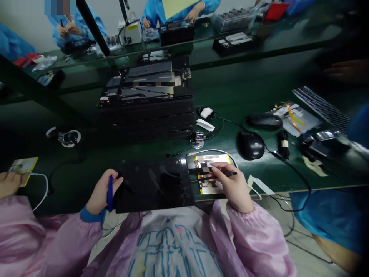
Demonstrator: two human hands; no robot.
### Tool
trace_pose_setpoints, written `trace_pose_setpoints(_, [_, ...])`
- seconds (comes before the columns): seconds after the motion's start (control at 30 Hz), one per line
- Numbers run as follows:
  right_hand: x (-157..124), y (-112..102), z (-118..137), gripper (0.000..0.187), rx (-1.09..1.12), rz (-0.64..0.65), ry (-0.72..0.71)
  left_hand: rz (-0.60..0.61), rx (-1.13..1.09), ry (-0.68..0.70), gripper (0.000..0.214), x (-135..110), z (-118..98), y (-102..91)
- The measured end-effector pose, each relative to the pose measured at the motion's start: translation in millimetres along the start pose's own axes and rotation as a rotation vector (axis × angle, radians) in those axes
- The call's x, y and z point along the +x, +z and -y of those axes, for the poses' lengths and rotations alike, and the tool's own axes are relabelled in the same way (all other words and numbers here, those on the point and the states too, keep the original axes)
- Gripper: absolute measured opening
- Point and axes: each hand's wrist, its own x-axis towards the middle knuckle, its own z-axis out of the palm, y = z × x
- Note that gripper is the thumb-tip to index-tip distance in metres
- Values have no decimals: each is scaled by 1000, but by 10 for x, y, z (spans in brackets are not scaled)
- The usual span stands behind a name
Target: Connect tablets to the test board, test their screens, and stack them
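Observation:
My left hand (104,188) is closed at the left edge of a black flat panel (155,184), which looks like a tablet screen. A slim blue stick-like tool (110,194) is held in its fingers, pointing down. My right hand (232,182) pinches dark tweezers (230,175), their tips toward the panel's right edge. Under that hand lies a silver battery pack (211,188) with yellow edges, partly covered by the fingers. Dark strips run between the panel and the battery. A blue band (91,216) circles my left wrist.
A tall stack of black tablet housings (147,104) stands behind the panel. To the right are a black mouse (250,145), a second mouse (265,120), cables and a keyboard (321,105). A co-worker's hand (10,186) rests at far left. Other people work across the bench.

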Motion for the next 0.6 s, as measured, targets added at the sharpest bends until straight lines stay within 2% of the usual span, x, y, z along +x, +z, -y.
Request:
trace_pose_setpoints(0.1, [4, -103, -29, 36, -18, -16, -15, -52, 310, 65, 29, 41, -225, -130])
trace_pose_setpoints(0.17, [1, -140, -40, 35, -24, -15, -28, -101, 398, 190, 27, 55, -501, -88])
trace_pose_setpoints(0.2, [-3, -142, -39, 34, -24, -12, -32, -46, 375, 276, 25, 57, -667, -10])
trace_pose_setpoints(0.27, [-12, -110, -21, 36, -17, 4, -36, 253, 272, 465, 17, 59, -1012, 264])
trace_pose_setpoints(0.33, [-24, -51, 8, 38, -8, 35, -37, 530, 174, 632, 11, 73, -1317, 653])
trace_pose_setpoints(0.4, [-36, 9, 34, 38, 1, 71, -45, 609, 145, 718, 10, 115, -1527, 1072])
trace_pose_setpoints(0.47, [-45, 50, 44, 37, 3, 112, -68, 660, 87, 715, 13, 183, -1625, 1422])
trace_pose_setpoints(0.53, [-49, 62, 30, 35, -3, 151, -107, 752, 17, 634, 16, 261, -1631, 1637])
trace_pose_setpoints(0.6, [-50, 49, -5, 33, -28, 150, -164, 783, -33, 557, 19, 330, -1587, 1711])
